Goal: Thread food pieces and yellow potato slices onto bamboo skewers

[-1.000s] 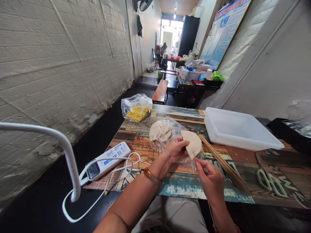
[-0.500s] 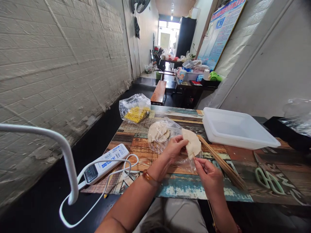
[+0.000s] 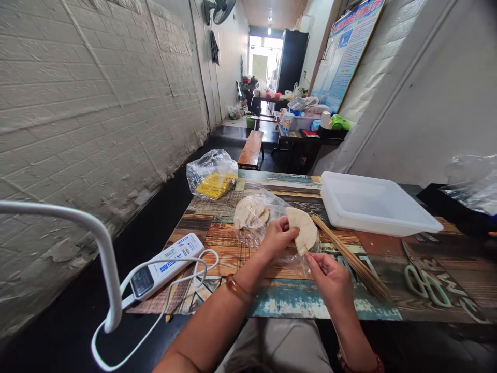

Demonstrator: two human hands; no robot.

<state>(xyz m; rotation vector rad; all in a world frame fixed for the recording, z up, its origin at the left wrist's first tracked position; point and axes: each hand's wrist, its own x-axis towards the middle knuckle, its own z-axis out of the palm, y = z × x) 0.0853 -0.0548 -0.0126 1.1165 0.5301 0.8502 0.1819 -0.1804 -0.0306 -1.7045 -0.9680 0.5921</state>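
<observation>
My left hand [image 3: 277, 235] pinches the left edge of a pale folded flat piece of dough-like food [image 3: 305, 230], held upright above the table. My right hand [image 3: 330, 277] is closed just below its lower edge, fingertips at the bottom tip; what it grips, perhaps a thin skewer, is too small to make out. Behind my left hand lies a clear plastic bag [image 3: 267, 210] with more pale round pieces [image 3: 248, 212]. A bundle of bamboo skewers [image 3: 349, 261] lies to the right of my hands.
A white plastic tray [image 3: 373, 204] stands at the back right. A bag of yellow food [image 3: 213, 178] sits back left. A white power strip with cord [image 3: 163, 267] lies left. Green-handled scissors [image 3: 425, 282] lie right. A bench and cluttered tables stand beyond.
The view has drifted slightly; both hands and the folded piece keep nearly the same pose, my right hand's fingers shifting a little under the piece's lower tip.
</observation>
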